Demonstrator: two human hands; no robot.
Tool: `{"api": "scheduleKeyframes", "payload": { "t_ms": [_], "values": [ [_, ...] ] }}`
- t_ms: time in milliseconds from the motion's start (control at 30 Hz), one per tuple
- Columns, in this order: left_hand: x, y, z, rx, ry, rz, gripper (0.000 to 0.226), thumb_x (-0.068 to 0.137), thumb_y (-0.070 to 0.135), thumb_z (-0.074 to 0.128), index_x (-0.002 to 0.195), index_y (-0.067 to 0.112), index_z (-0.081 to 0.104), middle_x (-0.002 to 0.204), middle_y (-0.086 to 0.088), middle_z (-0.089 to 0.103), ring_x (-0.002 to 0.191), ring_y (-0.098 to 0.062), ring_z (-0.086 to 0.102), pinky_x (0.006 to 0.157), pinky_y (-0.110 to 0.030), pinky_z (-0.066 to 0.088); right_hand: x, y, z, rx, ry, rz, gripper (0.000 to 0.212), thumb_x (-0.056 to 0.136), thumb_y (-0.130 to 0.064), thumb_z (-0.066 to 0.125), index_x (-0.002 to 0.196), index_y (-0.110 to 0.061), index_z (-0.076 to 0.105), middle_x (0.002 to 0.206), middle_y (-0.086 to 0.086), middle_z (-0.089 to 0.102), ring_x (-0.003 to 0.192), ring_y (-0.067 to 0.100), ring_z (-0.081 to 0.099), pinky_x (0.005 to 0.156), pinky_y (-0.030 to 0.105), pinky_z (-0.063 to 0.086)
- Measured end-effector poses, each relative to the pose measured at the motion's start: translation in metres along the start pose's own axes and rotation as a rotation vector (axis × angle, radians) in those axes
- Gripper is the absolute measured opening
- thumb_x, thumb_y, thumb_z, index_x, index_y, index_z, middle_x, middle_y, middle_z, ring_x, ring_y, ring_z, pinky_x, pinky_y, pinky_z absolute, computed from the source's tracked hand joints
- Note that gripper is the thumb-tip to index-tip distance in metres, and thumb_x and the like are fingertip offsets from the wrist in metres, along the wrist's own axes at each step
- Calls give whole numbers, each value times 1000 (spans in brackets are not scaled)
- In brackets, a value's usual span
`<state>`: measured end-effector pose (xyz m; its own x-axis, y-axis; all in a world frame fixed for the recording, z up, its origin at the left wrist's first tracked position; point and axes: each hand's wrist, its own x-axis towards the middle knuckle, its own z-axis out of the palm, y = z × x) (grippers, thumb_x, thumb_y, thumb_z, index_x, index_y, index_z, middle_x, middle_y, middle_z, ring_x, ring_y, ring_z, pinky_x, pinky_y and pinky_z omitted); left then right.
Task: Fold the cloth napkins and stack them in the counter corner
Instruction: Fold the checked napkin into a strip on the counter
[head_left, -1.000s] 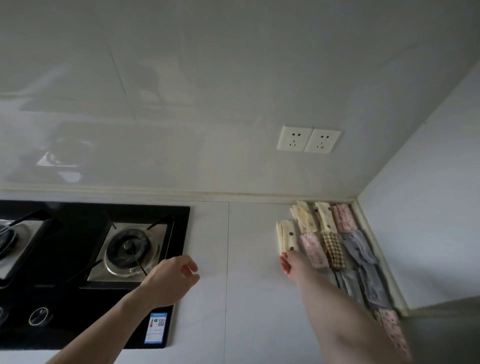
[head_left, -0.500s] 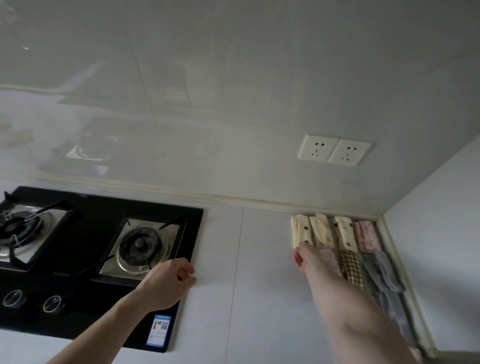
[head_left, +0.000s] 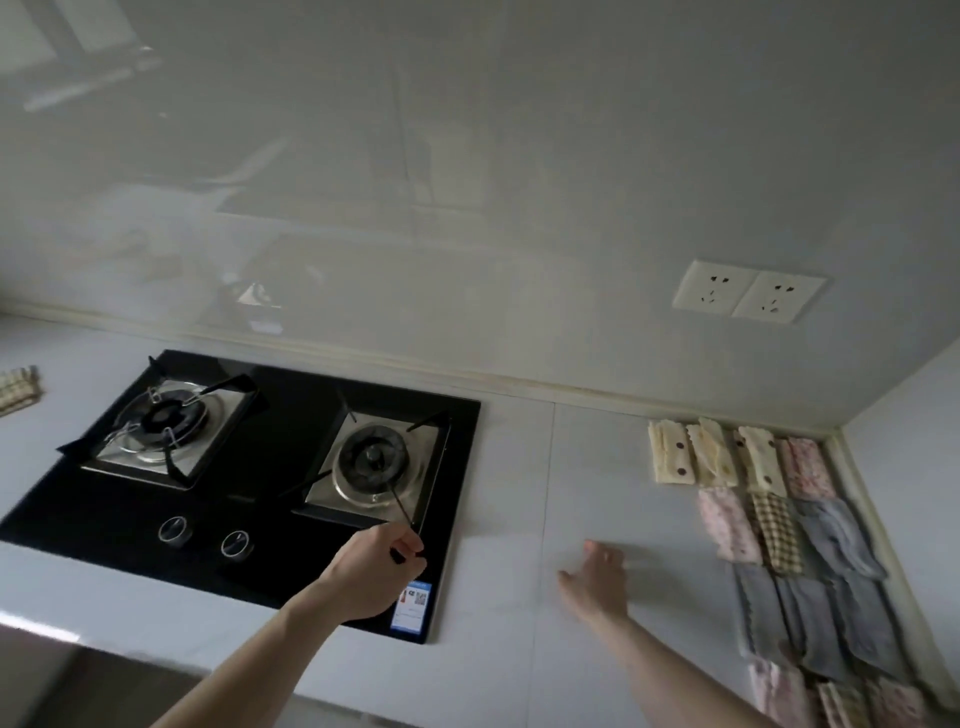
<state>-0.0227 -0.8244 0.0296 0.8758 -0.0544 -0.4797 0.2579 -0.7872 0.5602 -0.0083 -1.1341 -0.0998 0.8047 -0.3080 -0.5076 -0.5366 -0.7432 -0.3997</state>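
Counter (head_left: 519, 519): folded napkins (head_left: 769, 525) in corner, right of both hands.

Napkins (head_left: 769, 530): cream dotted, pink floral, checked, grey (folded); hob (head_left: 249, 488) black.

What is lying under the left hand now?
The black hob lies under the left hand, with a sticker beside the wrist. The glass directly below the hand is covered from view.

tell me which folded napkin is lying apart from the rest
The checked napkin at the counter's far left edge, beyond the stove; all others sit in the right corner.
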Motion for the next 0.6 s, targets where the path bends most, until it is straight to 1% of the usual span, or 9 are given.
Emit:
{"api": "scheduleKeyframes", "payload": {
  "t_ms": [67,100,200,233,300,333,400,500,600],
  "values": [
    [-20,-28,-7,-32,19,-30,21,92,36,68,113,35,67,106,17,68,97,-2,66,90,-28,57,-20,-27,17,74,-52,-31,57,89,-28,70,139,-16,46,144,12,40,134,30,44,108,30,36],
    [-32,-43,-12,-48,39,-44,20,93,35,68,113,35,67,106,17,68,95,-1,66,89,-27,57,-32,-44,26,96,-72,-67,54,87,-26,70,136,-17,49,144,11,39,133,29,44,106,28,36],
    [-67,-85,-33,-85,132,-85,17,93,31,69,110,33,68,104,15,68,92,-1,65,86,-22,54,-72,-100,52,165,-75,-244,47,85,-20,72,130,-18,56,138,7,42,133,24,45,109,27,34],
    [-79,-99,-41,-107,160,-97,16,94,29,69,110,31,68,105,14,68,92,-3,65,84,-20,54,-87,-120,59,199,-71,-300,45,84,-19,72,127,-20,58,133,2,43,131,23,47,111,30,37],
    [-105,-129,-61,-146,213,-119,15,95,27,68,110,31,68,103,13,68,89,-5,67,75,-20,56,-120,-161,74,293,-104,-392,41,83,-19,73,120,-28,59,123,-7,40,124,19,52,105,36,49],
    [-117,-144,-71,-169,239,-123,15,95,28,68,109,32,68,103,12,68,87,-6,69,71,-23,58,-137,-181,82,328,-123,-439,39,84,-20,73,119,-30,58,122,-9,39,120,18,54,100,34,51],
    [-141,-175,-92,-206,299,-118,15,95,29,68,109,35,67,107,15,66,89,-5,68,67,-28,61,-170,-219,97,369,-169,-513,38,88,-21,71,122,-32,57,126,-11,39,114,12,55,92,24,48],
    [-173,-217,-120,-193,387,-111,15,95,31,66,109,37,66,112,16,65,92,3,66,71,-20,55,-213,-269,121,382,-234,-600,38,89,-23,69,123,-34,55,129,-11,41,107,5,56,81,16,44],
    [-203,-251,-144,-213,431,-95,15,96,31,67,108,38,65,113,17,64,90,5,66,69,-15,51,-255,-309,142,387,-295,-669,37,90,-24,70,122,-34,57,130,-10,41,105,2,57,74,12,45]
  ]
}}
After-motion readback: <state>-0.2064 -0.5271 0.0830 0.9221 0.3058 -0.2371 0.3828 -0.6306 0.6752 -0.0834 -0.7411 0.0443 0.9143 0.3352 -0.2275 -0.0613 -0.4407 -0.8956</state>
